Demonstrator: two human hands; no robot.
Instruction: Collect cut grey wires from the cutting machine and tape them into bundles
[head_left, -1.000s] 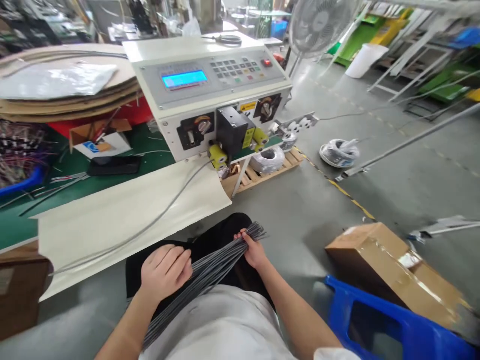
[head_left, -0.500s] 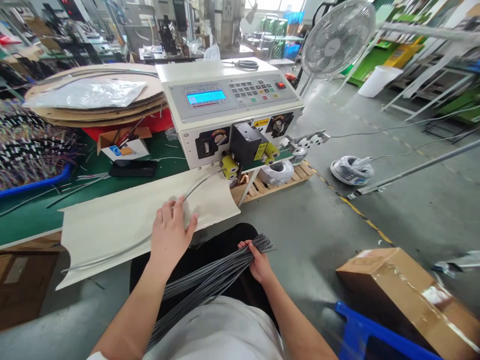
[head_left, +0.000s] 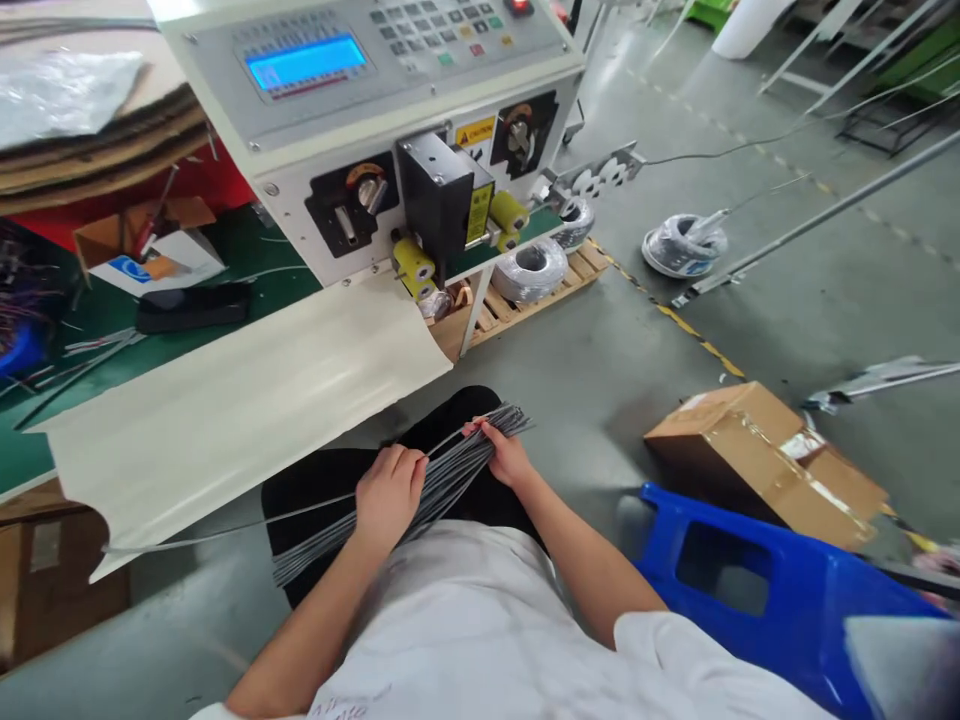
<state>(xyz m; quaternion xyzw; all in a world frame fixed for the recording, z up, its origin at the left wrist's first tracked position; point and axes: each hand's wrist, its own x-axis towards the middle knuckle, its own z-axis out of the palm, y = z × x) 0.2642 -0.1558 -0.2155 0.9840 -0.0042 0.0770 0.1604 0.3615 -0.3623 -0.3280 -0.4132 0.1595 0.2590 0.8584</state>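
Note:
Across my lap lies a bundle of grey cables (head_left: 450,470), gripped near its right end by my right hand (head_left: 504,452). My left hand (head_left: 390,495) is closed on a single grey cable (head_left: 307,508), just above the bundle. One end of that cable trails left past the cream chute sheet (head_left: 247,380); the other reaches the bundle's tips by my right fingers. Beyond the sheet stands the wire cutting machine (head_left: 337,150) with a lit blue display. No cable shows on the sheet below its yellow-green rollers (head_left: 412,265).
A small open box (head_left: 146,245) and a dark phone-like object (head_left: 193,307) rest on the green bench. Wrapped cable coils (head_left: 531,270) sit on a pallet. To my right are a cardboard box (head_left: 750,460) and a blue plastic stool (head_left: 810,610).
My left hand has lifted the single cable off the sheet and brought it right, to the bundle. The cable has come away from the rollers. My view has tilted down.

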